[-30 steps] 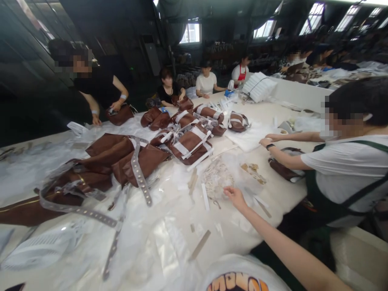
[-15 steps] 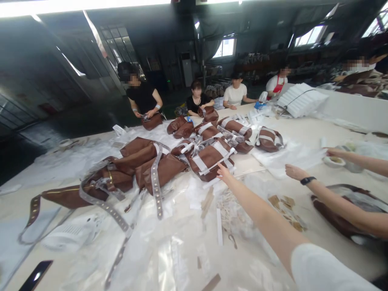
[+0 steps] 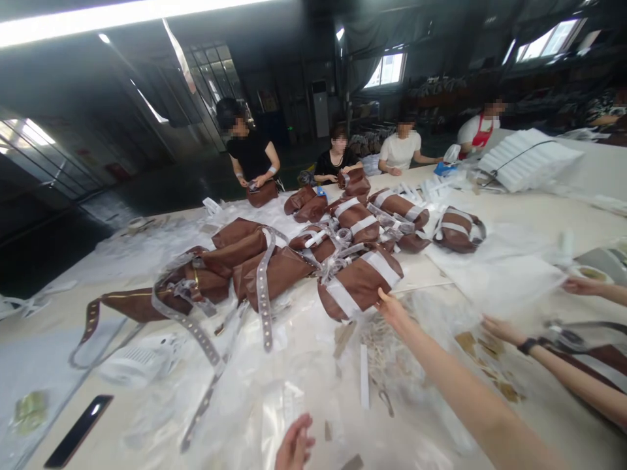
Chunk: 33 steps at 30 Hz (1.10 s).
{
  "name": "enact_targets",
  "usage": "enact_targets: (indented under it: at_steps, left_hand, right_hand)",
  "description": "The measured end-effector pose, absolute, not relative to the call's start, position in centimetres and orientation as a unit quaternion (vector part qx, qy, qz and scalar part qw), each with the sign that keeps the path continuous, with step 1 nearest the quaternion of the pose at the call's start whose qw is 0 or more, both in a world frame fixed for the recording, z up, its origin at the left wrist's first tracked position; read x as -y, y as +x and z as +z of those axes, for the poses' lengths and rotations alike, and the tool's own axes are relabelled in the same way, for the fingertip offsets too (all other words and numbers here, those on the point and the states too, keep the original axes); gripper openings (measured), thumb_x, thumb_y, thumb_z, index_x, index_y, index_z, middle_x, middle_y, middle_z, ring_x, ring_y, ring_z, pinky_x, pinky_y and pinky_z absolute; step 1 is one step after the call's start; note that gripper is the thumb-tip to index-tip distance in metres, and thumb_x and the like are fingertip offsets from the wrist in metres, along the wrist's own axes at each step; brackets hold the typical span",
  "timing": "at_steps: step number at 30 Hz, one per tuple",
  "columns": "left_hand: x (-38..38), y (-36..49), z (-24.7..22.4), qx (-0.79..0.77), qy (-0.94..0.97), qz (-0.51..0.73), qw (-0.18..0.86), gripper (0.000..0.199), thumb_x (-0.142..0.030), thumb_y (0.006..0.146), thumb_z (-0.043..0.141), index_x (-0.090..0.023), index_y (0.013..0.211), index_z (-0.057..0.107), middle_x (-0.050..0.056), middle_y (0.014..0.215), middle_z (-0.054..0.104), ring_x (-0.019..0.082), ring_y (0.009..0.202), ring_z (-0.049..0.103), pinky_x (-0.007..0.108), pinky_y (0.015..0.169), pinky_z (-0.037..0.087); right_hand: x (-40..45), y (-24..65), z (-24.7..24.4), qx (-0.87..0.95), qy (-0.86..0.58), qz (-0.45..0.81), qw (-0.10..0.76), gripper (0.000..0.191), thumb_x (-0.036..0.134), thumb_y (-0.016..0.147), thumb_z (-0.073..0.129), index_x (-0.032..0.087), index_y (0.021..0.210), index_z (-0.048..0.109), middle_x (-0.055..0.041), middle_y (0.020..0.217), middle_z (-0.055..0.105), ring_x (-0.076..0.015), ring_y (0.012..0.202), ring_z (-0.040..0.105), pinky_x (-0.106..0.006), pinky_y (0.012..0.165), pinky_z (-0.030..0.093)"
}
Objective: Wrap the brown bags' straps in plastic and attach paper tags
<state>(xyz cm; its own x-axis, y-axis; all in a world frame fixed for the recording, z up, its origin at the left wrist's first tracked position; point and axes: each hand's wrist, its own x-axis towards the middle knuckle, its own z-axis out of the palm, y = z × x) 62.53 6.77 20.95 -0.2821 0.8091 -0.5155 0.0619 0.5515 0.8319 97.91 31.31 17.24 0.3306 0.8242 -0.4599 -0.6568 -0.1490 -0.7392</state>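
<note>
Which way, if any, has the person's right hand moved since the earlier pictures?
Yes, it moved. Against the studded strap, the right hand has gone forward, from the scraps to the edge of a brown bag.

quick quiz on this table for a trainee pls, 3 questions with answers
1. True or false: the person's right hand is at the lower edge of the brown bag with white bands.
2. What colour is the wristwatch on the co-worker's hand at the right?
A. white
B. black
C. red
3. Which is nearer the person's left hand: the black phone or the white stack?

Key: 1 true; 2 B; 3 the black phone
</note>
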Motion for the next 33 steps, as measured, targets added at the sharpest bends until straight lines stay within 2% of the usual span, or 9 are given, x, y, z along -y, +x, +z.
enact_targets:
  at_steps: [2, 5, 10, 13, 16, 20, 26, 29, 33]
  left_hand:
    - [-9.6, 63.7, 22.3, -0.672, 0.313, 0.411, 0.531, 0.061, -0.07, 0.07, 0.072, -0.026, 0.112, 0.071, 0.013, 0.129, 0.069, 0.032, 0.108, 0.069, 0.046, 0.09, 0.055]
    - [-12.8, 65.6, 26.1, -0.584, 0.341, 0.461, 0.575, 0.071, -0.07, 0.068, 0.075, -0.022, 0.121, 0.068, 0.019, 0.14, 0.061, 0.035, 0.122, 0.063, 0.046, 0.094, 0.053]
    - [-11.6, 67.8, 31.2, -0.462, 0.453, 0.416, 0.639, 0.055, -0.054, 0.072, 0.08, -0.015, 0.11, 0.074, 0.014, 0.112, 0.076, 0.032, 0.112, 0.066, 0.042, 0.1, 0.048]
    - [-8.6, 68.1, 31.8, -0.485, 0.425, 0.439, 0.626, 0.039, -0.052, 0.077, 0.075, -0.015, 0.086, 0.077, 0.01, 0.092, 0.077, 0.027, 0.099, 0.068, 0.036, 0.092, 0.049]
    - [-6.3, 67.8, 32.0, -0.442, 0.36, 0.471, 0.673, 0.042, -0.056, 0.078, 0.073, -0.017, 0.065, 0.071, 0.005, 0.068, 0.068, 0.022, 0.085, 0.067, 0.033, 0.086, 0.049]
    - [-4.6, 67.2, 32.6, -0.396, 0.29, 0.489, 0.721, 0.042, -0.058, 0.075, 0.076, -0.017, 0.072, 0.07, 0.005, 0.072, 0.068, 0.019, 0.082, 0.067, 0.031, 0.08, 0.05]
    - [-2.9, 67.1, 33.1, -0.419, 0.269, 0.542, 0.677, 0.042, -0.056, 0.071, 0.079, -0.016, 0.07, 0.067, 0.004, 0.075, 0.069, 0.016, 0.075, 0.065, 0.028, 0.076, 0.05]
    - [-2.1, 67.5, 33.1, -0.424, 0.264, 0.566, 0.656, 0.038, -0.054, 0.075, 0.076, -0.017, 0.071, 0.066, 0.002, 0.076, 0.067, 0.013, 0.065, 0.062, 0.027, 0.069, 0.049]
    - [-1.7, 67.8, 32.6, -0.443, 0.249, 0.593, 0.625, 0.036, -0.053, 0.081, 0.069, -0.018, 0.073, 0.064, 0.0, 0.075, 0.065, 0.009, 0.052, 0.055, 0.026, 0.055, 0.044]
  right_hand:
    - [-25.3, 98.1, 16.8, 0.131, -0.467, 0.595, 0.641, 0.027, 0.037, 0.073, 0.082, 0.026, 0.091, 0.066, -0.0032, 0.099, 0.076, -0.0258, 0.099, 0.072, -0.036, 0.082, 0.063]
    - [-16.9, 98.0, 17.0, 0.178, -0.454, 0.628, 0.607, 0.039, 0.053, 0.069, 0.082, 0.026, 0.094, 0.07, -0.0062, 0.106, 0.077, -0.0318, 0.106, 0.071, -0.044, 0.089, 0.061]
    - [-9.3, 96.5, 19.0, 0.2, -0.499, 0.615, 0.578, 0.045, 0.065, 0.066, 0.078, 0.029, 0.093, 0.072, -0.0079, 0.105, 0.077, -0.0361, 0.11, 0.069, -0.051, 0.096, 0.056]
    - [-7.8, 95.7, 19.4, 0.186, -0.506, 0.598, 0.593, 0.042, 0.065, 0.072, 0.072, 0.029, 0.095, 0.071, -0.0084, 0.11, 0.076, -0.0348, 0.12, 0.064, -0.051, 0.1, 0.054]
    - [-6.9, 94.3, 18.5, 0.149, -0.476, 0.626, 0.6, 0.041, 0.063, 0.078, 0.067, 0.028, 0.099, 0.071, -0.0085, 0.116, 0.074, -0.0321, 0.128, 0.059, -0.05, 0.104, 0.053]
    - [-5.4, 91.9, 17.1, 0.131, -0.471, 0.648, 0.585, 0.037, 0.059, 0.077, 0.069, 0.028, 0.096, 0.071, -0.0072, 0.115, 0.075, -0.0303, 0.13, 0.057, -0.046, 0.106, 0.052]
    - [-3.9, 89.7, 17.0, 0.136, -0.487, 0.666, 0.548, 0.035, 0.058, 0.078, 0.066, 0.026, 0.091, 0.07, -0.0083, 0.114, 0.075, -0.0309, 0.13, 0.057, -0.044, 0.104, 0.053]
    - [-3.8, 89.5, 17.5, 0.128, -0.455, 0.707, 0.525, 0.034, 0.055, 0.083, 0.063, 0.025, 0.097, 0.07, -0.0073, 0.121, 0.073, -0.029, 0.13, 0.057, -0.041, 0.104, 0.052]
    - [-3.6, 89.2, 17.5, 0.168, -0.464, 0.729, 0.474, 0.046, 0.062, 0.09, 0.054, 0.023, 0.11, 0.069, -0.0097, 0.124, 0.071, -0.0301, 0.122, 0.062, -0.043, 0.098, 0.054]
